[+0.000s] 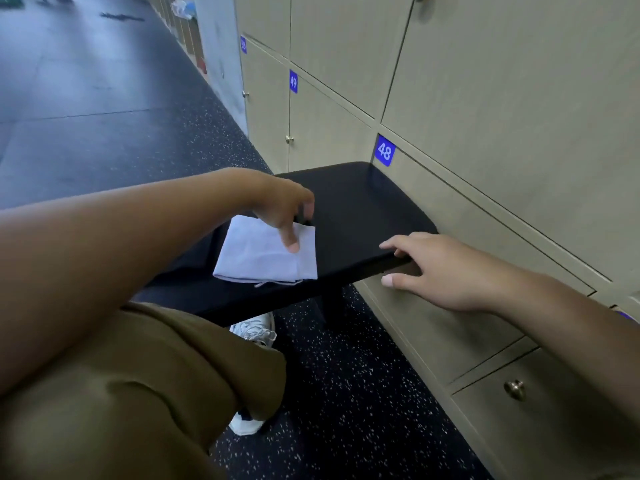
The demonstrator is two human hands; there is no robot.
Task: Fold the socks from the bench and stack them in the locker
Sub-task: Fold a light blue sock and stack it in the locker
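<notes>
My left hand (282, 211) hovers over the far corner of the pale folded sock (268, 252), fingers loosely curled and pointing down, one fingertip touching or almost touching the cloth; I cannot tell whether the fingers at the dark gap by the sock's top edge pinch anything. The sock lies flat on the black bench (363, 209), just under that hand, squared up in a neat rectangle with a loose cuff edge showing at the near side. My right hand (436, 268) rests relaxed on the bench's end, fingers straight over the edge, thumb below it, holding nothing.

I judge the folding of this sock is about done and the stacking step is next. That calls for my left hand to gather the folded sock without letting it spring apart, while my right opens one of the lockers (485, 216) beside it; every door I can see is closed.
</notes>
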